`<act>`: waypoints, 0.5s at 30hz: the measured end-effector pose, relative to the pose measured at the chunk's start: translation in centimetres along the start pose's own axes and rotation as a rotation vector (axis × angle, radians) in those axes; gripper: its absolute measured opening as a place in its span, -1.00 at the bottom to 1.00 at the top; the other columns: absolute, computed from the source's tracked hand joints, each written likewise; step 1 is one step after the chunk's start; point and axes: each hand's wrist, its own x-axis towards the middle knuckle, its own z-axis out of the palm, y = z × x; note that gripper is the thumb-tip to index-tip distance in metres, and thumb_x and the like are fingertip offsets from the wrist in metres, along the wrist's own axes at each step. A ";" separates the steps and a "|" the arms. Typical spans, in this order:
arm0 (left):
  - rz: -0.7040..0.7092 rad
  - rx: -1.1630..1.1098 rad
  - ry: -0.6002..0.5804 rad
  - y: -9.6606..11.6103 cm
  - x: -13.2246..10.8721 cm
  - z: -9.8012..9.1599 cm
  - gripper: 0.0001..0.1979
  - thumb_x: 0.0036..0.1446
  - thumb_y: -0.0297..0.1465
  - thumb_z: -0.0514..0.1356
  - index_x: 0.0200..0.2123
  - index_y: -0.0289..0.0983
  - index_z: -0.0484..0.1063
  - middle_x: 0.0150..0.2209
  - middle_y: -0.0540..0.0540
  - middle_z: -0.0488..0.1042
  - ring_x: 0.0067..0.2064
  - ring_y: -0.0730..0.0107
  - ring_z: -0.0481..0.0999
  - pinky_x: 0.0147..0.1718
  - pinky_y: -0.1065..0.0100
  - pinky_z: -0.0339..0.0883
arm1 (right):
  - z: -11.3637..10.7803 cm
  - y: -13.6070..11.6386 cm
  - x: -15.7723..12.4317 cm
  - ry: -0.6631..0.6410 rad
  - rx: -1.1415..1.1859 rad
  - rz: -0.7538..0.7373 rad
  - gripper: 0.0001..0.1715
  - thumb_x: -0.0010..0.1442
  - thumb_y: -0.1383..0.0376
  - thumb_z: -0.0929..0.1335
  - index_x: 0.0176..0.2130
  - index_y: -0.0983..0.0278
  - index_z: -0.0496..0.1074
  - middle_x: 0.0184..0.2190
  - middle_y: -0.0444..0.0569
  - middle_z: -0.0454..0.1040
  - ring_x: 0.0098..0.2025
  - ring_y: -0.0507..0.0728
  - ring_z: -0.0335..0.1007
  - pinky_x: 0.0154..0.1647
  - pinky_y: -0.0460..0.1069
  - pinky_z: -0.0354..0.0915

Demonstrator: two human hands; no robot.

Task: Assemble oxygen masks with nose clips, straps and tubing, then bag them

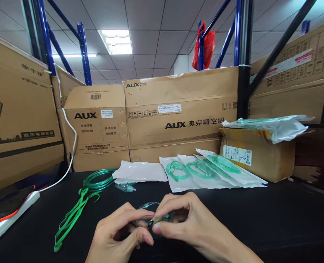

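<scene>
A clear, green-tinted oxygen mask (149, 205) is held between my hands over the black table, largely hidden by my fingers. My left hand (119, 231) is closed on its left side, thumb and forefinger together. My right hand (182, 219) pinches the other side, with the thumb near a small dark metal-looking strip (150, 223) on the mask. A bright green elastic strap (73, 218) lies to the left of my hands. Behind it sits a coil of green tubing (93, 179). A small clear bag with a pale green connector (128, 187) rests just beyond my hands.
White pouches with green tubing (180, 186) lie overlapped at the back, beside a plain white pouch (142, 171). More pouches (282, 128) top a small carton (260, 157) at right. Large cartons (175, 131) wall the back. A power strip (14, 217) and phone (10, 201) lie left.
</scene>
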 end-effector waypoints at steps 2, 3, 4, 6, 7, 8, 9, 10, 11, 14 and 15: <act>-0.011 -0.010 0.027 0.3 -0.1 0.3 -0.87 0.14 -0.28 0.42 -0.20 -0.04 0.70 -0.49 0.05 0.50 -0.52 0.56 0.50 -0.52 0.63 0.39 | 0.0 -0.1 0.0 -0.012 -0.001 0.001 -0.84 0.06 0.18 0.58 -0.31 0.18 0.71 -0.35 -0.11 0.54 -0.31 0.06 0.35 -0.30 -0.03 0.18; -0.018 -0.013 0.045 0.4 -0.1 0.4 -0.87 0.13 -0.25 0.42 -0.21 -0.04 0.70 -0.50 0.06 0.49 -0.52 0.56 0.50 -0.52 0.63 0.38 | -0.1 -0.1 0.0 -0.018 0.003 0.002 -0.85 0.06 0.18 0.58 -0.32 0.17 0.71 -0.35 -0.12 0.54 -0.32 0.05 0.35 -0.30 -0.03 0.18; -0.022 -0.013 0.066 0.5 -0.1 0.6 -0.87 0.12 -0.22 0.43 -0.23 -0.04 0.70 -0.50 0.06 0.49 -0.52 0.57 0.50 -0.51 0.63 0.37 | -0.1 -0.1 0.0 -0.021 0.008 0.003 -0.86 0.06 0.18 0.59 -0.33 0.17 0.71 -0.36 -0.13 0.53 -0.33 0.04 0.34 -0.30 -0.04 0.17; -0.016 0.000 0.083 0.5 -0.1 0.6 -0.86 0.12 -0.20 0.43 -0.24 -0.03 0.70 -0.50 0.07 0.48 -0.51 0.58 0.50 -0.50 0.64 0.36 | -0.1 -0.1 0.0 -0.025 0.016 0.003 -0.88 0.05 0.19 0.59 -0.35 0.15 0.71 -0.38 -0.16 0.52 -0.35 0.02 0.31 -0.31 -0.05 0.17; -0.004 0.010 0.077 0.4 -0.1 0.6 -0.87 0.13 -0.21 0.42 -0.23 -0.03 0.70 -0.50 0.07 0.48 -0.51 0.58 0.50 -0.49 0.64 0.36 | -0.2 0.0 0.0 -0.028 0.018 0.001 -0.89 0.05 0.20 0.59 -0.35 0.15 0.71 -0.38 -0.16 0.51 -0.36 0.01 0.29 -0.31 -0.05 0.16; 0.013 0.021 0.060 0.4 -0.1 0.5 -0.87 0.14 -0.22 0.42 -0.21 -0.02 0.69 -0.49 0.07 0.48 -0.50 0.57 0.51 -0.48 0.64 0.37 | -0.2 0.0 0.0 -0.028 0.022 -0.001 -0.89 0.05 0.20 0.59 -0.34 0.14 0.71 -0.38 -0.17 0.51 -0.36 0.01 0.29 -0.30 -0.05 0.17; 0.032 0.032 0.037 0.3 0.0 0.3 -0.87 0.16 -0.25 0.41 -0.19 -0.01 0.69 -0.49 0.07 0.49 -0.49 0.57 0.52 -0.48 0.64 0.38 | -0.3 0.1 0.0 -0.030 0.025 -0.004 -0.89 0.05 0.20 0.59 -0.34 0.14 0.71 -0.38 -0.16 0.52 -0.36 0.01 0.29 -0.30 -0.05 0.17; 0.050 0.044 0.010 0.2 0.0 0.2 -0.86 0.18 -0.28 0.40 -0.17 0.00 0.68 -0.47 0.07 0.49 -0.49 0.56 0.53 -0.47 0.63 0.40 | -0.3 0.2 0.0 -0.030 0.024 -0.006 -0.89 0.05 0.21 0.59 -0.33 0.14 0.71 -0.38 -0.16 0.52 -0.36 0.01 0.30 -0.30 -0.05 0.17; 0.064 0.053 -0.017 0.1 0.1 0.0 -0.84 0.19 -0.31 0.39 -0.14 0.01 0.67 -0.46 0.08 0.50 -0.48 0.56 0.54 -0.47 0.63 0.41 | -0.4 0.2 0.1 -0.031 0.021 -0.006 -0.89 0.05 0.21 0.59 -0.33 0.13 0.71 -0.38 -0.16 0.53 -0.36 0.01 0.30 -0.30 -0.05 0.17; 0.078 0.059 -0.057 -0.1 0.2 -0.3 -0.80 0.21 -0.37 0.38 -0.11 0.03 0.65 -0.44 0.09 0.51 -0.47 0.56 0.55 -0.47 0.63 0.42 | -0.4 0.3 0.1 -0.043 0.022 -0.007 -0.89 0.05 0.23 0.59 -0.32 0.13 0.72 -0.37 -0.16 0.53 -0.34 0.02 0.32 -0.30 -0.05 0.17; 0.078 0.057 -0.062 -0.2 0.2 -0.4 -0.79 0.21 -0.38 0.37 -0.11 0.03 0.65 -0.43 0.09 0.51 -0.47 0.57 0.55 -0.47 0.64 0.42 | -0.5 0.3 0.1 -0.050 0.024 -0.005 -0.90 0.06 0.24 0.59 -0.32 0.14 0.72 -0.37 -0.16 0.53 -0.34 0.02 0.32 -0.31 -0.05 0.16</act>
